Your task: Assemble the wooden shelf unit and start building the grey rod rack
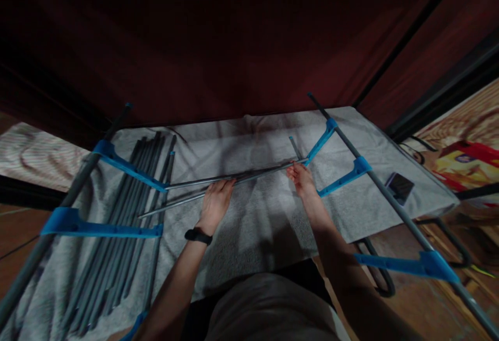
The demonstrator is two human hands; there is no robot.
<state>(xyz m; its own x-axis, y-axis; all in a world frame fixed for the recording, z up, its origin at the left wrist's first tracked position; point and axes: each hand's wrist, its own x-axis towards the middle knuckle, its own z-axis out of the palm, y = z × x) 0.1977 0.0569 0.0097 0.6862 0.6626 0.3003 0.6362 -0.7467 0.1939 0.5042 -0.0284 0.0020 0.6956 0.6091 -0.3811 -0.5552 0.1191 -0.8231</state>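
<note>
A thin grey metal tube runs slantwise between my two hands. My left hand, with a black band on its wrist, lies over it with the fingers curled round. The fingertips of my right hand pinch the tube near its right end, beside a blue plastic bracket. A second thin tube crosses from the left frame towards my left hand; its right end is hard to make out. The left frame has grey poles with blue brackets. On the right, another grey pole carries several blue brackets.
Several grey tubes lie side by side on the left of the cloth-covered table. A phone rests near the table's right side. A red and yellow package is further right. Dark red fabric stands behind the table.
</note>
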